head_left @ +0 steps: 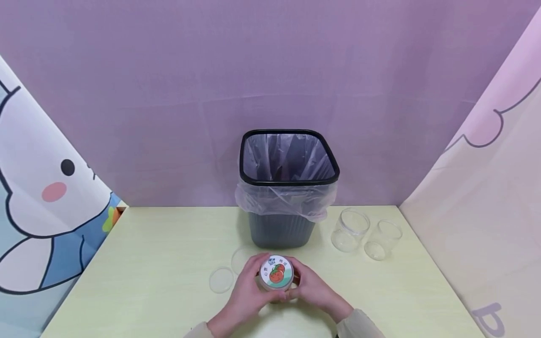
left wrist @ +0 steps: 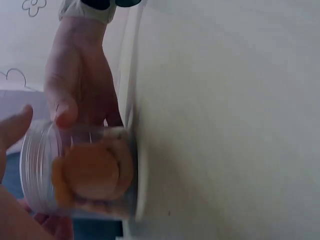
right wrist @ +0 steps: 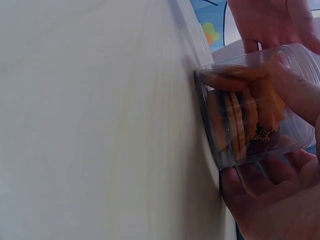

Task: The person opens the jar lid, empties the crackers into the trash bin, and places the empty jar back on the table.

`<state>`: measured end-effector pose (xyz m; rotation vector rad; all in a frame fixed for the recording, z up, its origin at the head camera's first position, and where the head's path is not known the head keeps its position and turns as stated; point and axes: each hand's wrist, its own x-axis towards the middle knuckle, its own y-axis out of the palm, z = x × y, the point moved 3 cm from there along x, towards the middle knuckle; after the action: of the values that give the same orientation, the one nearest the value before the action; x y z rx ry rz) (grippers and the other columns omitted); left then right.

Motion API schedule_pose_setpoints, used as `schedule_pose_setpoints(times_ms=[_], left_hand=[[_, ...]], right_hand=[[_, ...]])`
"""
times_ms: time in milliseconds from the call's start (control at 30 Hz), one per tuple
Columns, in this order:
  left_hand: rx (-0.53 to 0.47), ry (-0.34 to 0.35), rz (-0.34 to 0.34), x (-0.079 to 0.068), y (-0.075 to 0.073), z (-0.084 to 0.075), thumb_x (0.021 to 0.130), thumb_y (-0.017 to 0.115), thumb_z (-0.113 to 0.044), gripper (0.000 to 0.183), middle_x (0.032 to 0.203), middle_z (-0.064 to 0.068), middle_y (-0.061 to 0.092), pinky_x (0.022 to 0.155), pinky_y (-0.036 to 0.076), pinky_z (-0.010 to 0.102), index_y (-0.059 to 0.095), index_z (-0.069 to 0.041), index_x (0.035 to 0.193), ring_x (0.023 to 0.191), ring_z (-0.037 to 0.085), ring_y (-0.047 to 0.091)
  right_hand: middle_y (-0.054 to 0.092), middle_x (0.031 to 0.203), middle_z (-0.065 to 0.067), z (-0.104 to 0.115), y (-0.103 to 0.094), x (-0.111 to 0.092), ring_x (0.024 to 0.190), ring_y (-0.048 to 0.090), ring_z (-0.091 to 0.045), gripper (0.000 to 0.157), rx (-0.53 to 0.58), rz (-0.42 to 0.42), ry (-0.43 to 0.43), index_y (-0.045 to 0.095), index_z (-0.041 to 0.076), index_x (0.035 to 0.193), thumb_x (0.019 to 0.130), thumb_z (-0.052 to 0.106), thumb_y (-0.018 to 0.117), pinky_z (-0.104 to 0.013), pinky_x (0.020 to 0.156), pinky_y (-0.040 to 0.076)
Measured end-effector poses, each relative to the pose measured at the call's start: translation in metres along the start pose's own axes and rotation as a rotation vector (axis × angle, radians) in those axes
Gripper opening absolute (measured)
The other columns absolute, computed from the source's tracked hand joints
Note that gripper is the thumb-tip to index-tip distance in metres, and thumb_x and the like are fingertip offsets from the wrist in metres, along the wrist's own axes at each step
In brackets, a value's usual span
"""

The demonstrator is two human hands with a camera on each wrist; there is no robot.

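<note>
A clear round jar (head_left: pixel 276 273) stands in front of me, its top bearing a label with two tomatoes. Through its side in the right wrist view, biscuits (right wrist: pixel 237 117) show packed inside. My left hand (head_left: pixel 250 290) grips the jar from the left, fingers curled round it. From the right my right hand (head_left: pixel 314 287) holds it too, the thumbs nearly meeting at the front. In the left wrist view the jar's base (left wrist: pixel 132 175) is at the table surface; whether it touches is hard to tell. To the left of the jar lie two clear round lids (head_left: pixel 221 280), one partly behind my left hand.
A grey bin (head_left: pixel 279 230) with a black rim and a pale plastic liner stands behind the jar. Two clear open jars (head_left: pixel 350 231) stand at the back right of the pale table (head_left: pixel 160 263). Printed cloth hangs at both sides, purple cloth behind.
</note>
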<state>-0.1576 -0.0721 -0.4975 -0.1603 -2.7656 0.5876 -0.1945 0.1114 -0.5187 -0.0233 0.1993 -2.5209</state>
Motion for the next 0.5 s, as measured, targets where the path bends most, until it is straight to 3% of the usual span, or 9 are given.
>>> schedule_pose_setpoints(times_ms=[233,500], left_hand=[[-0.051,0.008,0.174,0.012,-0.008,0.006,0.064,0.094,-0.038,0.1,0.147,0.006,0.045,0.105,0.039,0.045,0.046,-0.006,0.146,0.128,0.024,0.048],[-0.058,0.092,0.43,0.032,-0.02,0.007,0.07,0.091,-0.028,0.093,0.149,0.003,0.043,0.109,0.034,0.049,0.044,-0.013,0.149,0.131,0.026,0.045]], right_hand=[[0.053,0.138,-0.006,0.0,0.0,-0.001,0.131,0.047,-0.028,0.085,-0.01,-0.006,-0.003,0.046,0.011,0.145,0.07,0.0,0.086,-0.022,0.104,0.038],[0.054,0.138,-0.006,0.0,0.0,0.0,0.13,0.048,-0.027,0.086,-0.008,0.006,-0.003,0.045,0.011,0.146,0.071,0.002,0.087,-0.024,0.105,0.038]])
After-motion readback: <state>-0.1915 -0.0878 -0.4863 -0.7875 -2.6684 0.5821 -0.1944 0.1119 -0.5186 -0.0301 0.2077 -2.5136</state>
